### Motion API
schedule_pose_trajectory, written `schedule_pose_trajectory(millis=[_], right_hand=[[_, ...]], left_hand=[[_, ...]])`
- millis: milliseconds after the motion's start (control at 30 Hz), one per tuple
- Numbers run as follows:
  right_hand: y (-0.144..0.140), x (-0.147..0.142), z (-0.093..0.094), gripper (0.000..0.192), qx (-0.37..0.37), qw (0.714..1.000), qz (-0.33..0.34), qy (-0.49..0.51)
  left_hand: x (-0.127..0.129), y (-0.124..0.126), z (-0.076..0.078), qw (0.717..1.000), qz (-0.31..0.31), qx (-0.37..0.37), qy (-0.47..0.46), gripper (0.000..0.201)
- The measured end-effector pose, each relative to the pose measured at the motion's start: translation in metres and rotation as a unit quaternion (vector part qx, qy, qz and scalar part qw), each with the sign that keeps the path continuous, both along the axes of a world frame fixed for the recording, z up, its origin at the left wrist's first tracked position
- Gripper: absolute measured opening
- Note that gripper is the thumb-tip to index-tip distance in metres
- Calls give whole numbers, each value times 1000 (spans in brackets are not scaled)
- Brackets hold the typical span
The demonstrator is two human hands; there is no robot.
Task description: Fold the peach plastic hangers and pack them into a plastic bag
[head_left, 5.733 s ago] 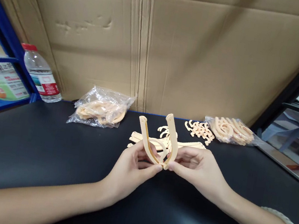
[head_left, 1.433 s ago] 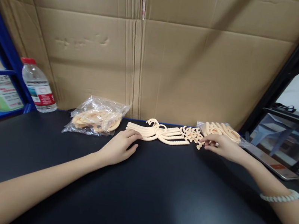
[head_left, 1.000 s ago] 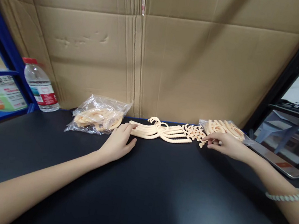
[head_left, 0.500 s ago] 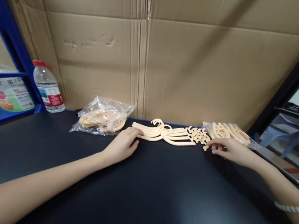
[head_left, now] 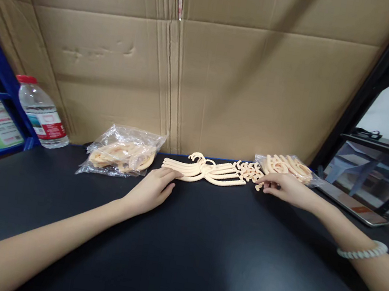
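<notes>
Several cream-coloured plastic clothes hangers lie in an overlapping row on the black table, hooks toward the back. My left hand rests at their left end, fingers stretched over the front hanger's arm and thumb apart. To the right of the hangers is a loose pile of small cream curved pieces. My right hand hovers at the pile's right front edge, fingers curved and a little apart from the thumb. Its fingertips are beside one small piece; no piece shows between them.
A clear bag of cream parts lies left of the hangers, another bag behind my right hand. A red-capped water bottle leans at far left. A phone-like flat device lies at right. Cardboard walls the back.
The view has shifted slightly to the right. My right hand has come a little closer to the small pieces. My left hand stays on the hangers' left end.
</notes>
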State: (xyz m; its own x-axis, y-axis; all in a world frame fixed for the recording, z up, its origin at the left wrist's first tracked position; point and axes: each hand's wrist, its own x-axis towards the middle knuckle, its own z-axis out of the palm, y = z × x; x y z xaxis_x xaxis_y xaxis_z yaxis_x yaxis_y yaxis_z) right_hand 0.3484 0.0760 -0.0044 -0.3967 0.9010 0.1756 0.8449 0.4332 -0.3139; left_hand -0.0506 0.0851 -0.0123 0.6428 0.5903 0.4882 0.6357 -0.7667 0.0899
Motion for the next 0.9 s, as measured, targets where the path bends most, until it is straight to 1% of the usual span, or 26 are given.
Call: schedule_pose_trajectory(millis=[167, 400, 600, 767, 900], right_hand=[[0, -4, -2, 29, 6, 1000, 4, 23], [2, -5, -5, 27, 5, 999, 22, 42], [2, -9, -6, 25, 29, 999, 23, 24], [-4, -14, 0, 30, 29, 999, 40, 17], [-12, -15, 10, 33, 47, 997, 31, 52]], left_hand=[[0, 1, -1, 1000, 4, -1, 0, 33], [0, -1, 0, 1000, 10, -11, -3, 33], [-1, -1, 0, 1000, 14, -19, 2, 33], [-2, 1, -3, 1000, 5, -15, -18, 32], [-2, 2, -4, 1000, 0, -25, -17, 31]])
